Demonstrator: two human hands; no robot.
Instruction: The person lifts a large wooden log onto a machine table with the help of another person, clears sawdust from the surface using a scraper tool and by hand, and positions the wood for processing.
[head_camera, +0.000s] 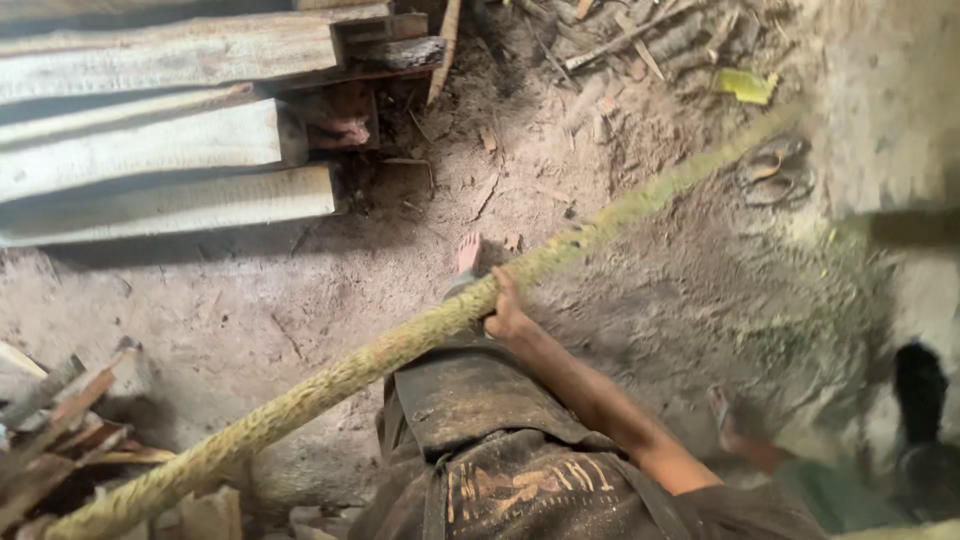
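Observation:
A long, rough, yellow-green pole (330, 380) crosses the view on a slant, from the lower left up to the upper right. My right hand (505, 312) is closed around it near its middle, and my bare forearm reaches back to the lower right. Below the hand are my dark, dirty shorts (470, 395) and printed shirt (520, 490). My bare foot (468, 252) stands on the dirt floor just beyond the pole. My left hand cannot be made out. A blurred skin-toned shape (740, 432) lies at the lower right, and I cannot tell what it is.
Thick sawn planks (160, 150) are stacked at the upper left. Scrap wood (60, 420) is piled at the lower left. Sticks and a yellow leaf (745, 85) litter the top. A pair of sandals (775, 170) lies by the pale wall (890, 100) on the right.

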